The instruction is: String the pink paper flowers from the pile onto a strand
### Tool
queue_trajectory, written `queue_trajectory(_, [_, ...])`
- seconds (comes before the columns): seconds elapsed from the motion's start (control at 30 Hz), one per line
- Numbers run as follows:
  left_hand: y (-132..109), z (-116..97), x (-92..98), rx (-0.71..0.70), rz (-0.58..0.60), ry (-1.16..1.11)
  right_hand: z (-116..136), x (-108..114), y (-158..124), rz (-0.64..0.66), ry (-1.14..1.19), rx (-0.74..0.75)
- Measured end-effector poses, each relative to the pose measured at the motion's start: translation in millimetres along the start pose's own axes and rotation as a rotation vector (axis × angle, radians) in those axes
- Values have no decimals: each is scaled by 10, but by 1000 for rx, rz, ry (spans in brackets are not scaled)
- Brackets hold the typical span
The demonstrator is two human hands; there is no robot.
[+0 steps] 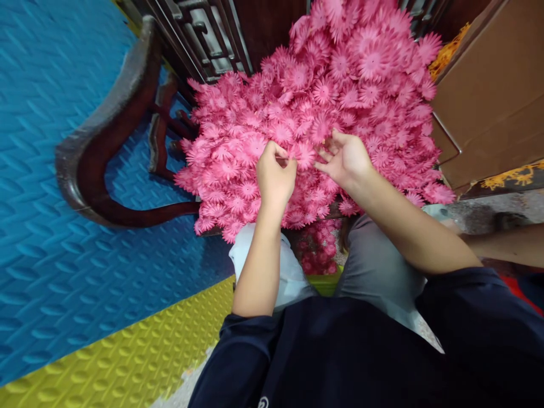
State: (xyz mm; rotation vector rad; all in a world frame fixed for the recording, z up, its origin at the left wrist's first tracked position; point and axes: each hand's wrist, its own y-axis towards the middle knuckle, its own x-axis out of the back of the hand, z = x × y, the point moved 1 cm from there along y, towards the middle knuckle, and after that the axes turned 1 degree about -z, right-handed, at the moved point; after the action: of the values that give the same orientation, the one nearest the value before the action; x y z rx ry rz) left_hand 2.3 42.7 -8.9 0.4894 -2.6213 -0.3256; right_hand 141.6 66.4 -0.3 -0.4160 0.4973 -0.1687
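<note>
A large heap of pink artificial flowers (238, 153) lies in front of me, with thin, pointed petals and small pale centres. My left hand (275, 177) is over the near middle of the heap, thumb and forefinger pinched together. At its fingertips is a single brighter pink artificial flower (303, 154), which the pinch appears to grip by its edge. To the right of that flower, my right hand (346, 158) is turned partly palm up. Its fingers are apart and slightly bent, close to the flowers. The tips are partly lost among the petals, and I see nothing held there.
A dark wooden chair arm (80, 175) curves round on the left above blue textured matting (34, 243). Yellow matting (140, 334) borders it. A cardboard box (497, 96) stands at right beside orange material (516, 177). More pink flowers (318, 249) lie below, between my knees. Another person's forearm (508, 245) shows at right.
</note>
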Motion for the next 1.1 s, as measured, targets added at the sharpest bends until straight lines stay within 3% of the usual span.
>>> queue_trajectory(0.13, [-15, -40, -12, 21, 29, 1, -37, -3, -13, 98, -99, 82])
queue_trajectory(0.4, [-36, -133, 6, 14, 93, -22, -70, -128, -108, 125, -105, 83])
queue_trajectory(0.7, [-48, -108, -23, -70, 121, 24, -53, -140, -35, -17, -8, -6])
queue_trajectory(0.97, [13, 16, 34, -85, -25, 42, -110, -31, 82, -24, 2, 45])
queue_trajectory(1.1, [69, 63, 105, -86, -136, 85, -74, 5, 84, -30, -105, 102])
